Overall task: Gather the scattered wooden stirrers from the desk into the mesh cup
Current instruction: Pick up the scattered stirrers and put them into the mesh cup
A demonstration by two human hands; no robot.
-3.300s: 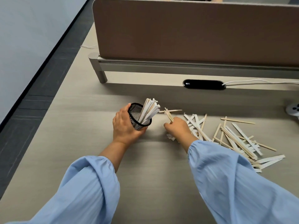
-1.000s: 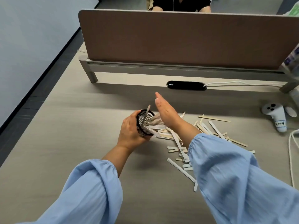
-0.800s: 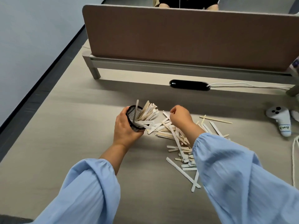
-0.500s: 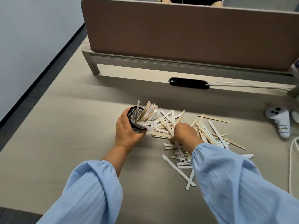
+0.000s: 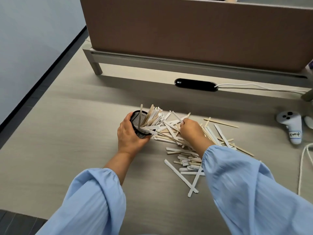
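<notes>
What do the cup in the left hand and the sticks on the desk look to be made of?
Cup: black wire mesh, probably metal; light shows through its wall. Sticks: some bare tan wood, matte; many others white, apparently paper-wrapped.

office | desk (image 5: 67, 133) | divider panel (image 5: 186, 31) | cable port (image 5: 196, 84)

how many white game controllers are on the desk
1 in clear view: the white controller lies at the desk's far right, beside the white cable. A white rounded object just past it at the frame edge might be a second, but it is cut off.
</notes>
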